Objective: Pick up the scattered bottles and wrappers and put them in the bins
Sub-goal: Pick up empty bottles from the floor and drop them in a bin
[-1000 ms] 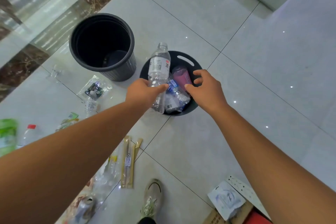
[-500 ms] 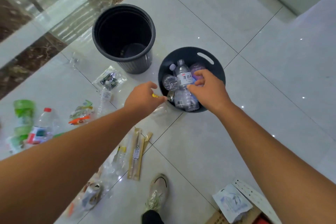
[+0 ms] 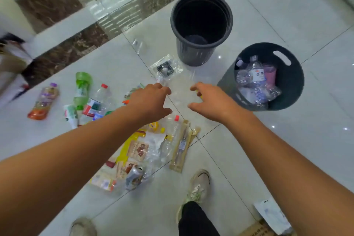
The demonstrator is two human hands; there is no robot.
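Observation:
My left hand [image 3: 151, 101] and my right hand [image 3: 208, 101] hover side by side over the floor, fingers spread and loosely bent, holding nothing. A clear plastic wrapper [image 3: 182, 90] lies on the tiles between them. To the right stands a low dark basket [image 3: 293, 90] with several clear bottles [image 3: 256, 80] inside. A tall black bin [image 3: 173, 23] stands behind the hands. Scattered on the left are a green bottle [image 3: 82, 86], a red-capped bottle [image 3: 97, 99] and an orange-and-purple bottle [image 3: 44, 101]. Below my left hand lie a clear red-capped bottle [image 3: 170, 130], yellow wrappers [image 3: 134, 145] and a crushed can [image 3: 134, 176].
A chopstick packet [image 3: 182, 145] and a clear packet with a black part [image 3: 165, 68] lie on the tiles. My shoe [image 3: 199, 186] stands just below the litter. A marble-edged step [image 3: 63, 51] runs along the back left. A white packet [image 3: 272, 214] lies at the lower right.
Both hands have pulled back from the basket and moved left over the floor litter. The clear bottle from my left hand now lies in the basket. The view has swung left.

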